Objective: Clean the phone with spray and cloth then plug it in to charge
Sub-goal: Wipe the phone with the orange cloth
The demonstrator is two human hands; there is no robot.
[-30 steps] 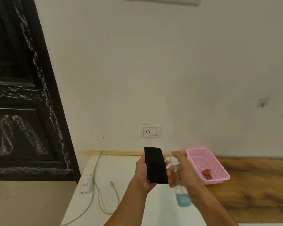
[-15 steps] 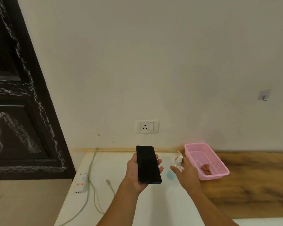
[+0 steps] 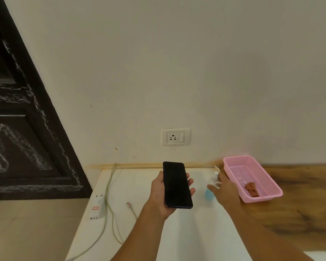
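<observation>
My left hand (image 3: 161, 193) grips a black phone (image 3: 177, 185) above the white table (image 3: 186, 232), its dark screen facing me. To its right, my right hand (image 3: 225, 193) is wrapped around a small clear spray bottle (image 3: 214, 177) that stands low on the table; only its white nozzle and a bit of blue liquid show past my fingers. An orange-red cloth (image 3: 251, 188) lies in the pink basket (image 3: 233, 162). A white charger adapter (image 3: 97, 207) lies at the table's left edge, and its cable's connector end (image 3: 129, 204) lies loose on the table.
A wall socket (image 3: 175, 136) with a switch sits on the wall just above the table's back edge. The pale cable (image 3: 109, 187) loops over the left part of the table. A dark wooden door (image 3: 17, 129) stands at left. A wood-grain surface (image 3: 299, 204) lies to the right.
My right hand has carried the spray bottle from beside the phone down and away to the table by the basket. The phone stays in my left hand.
</observation>
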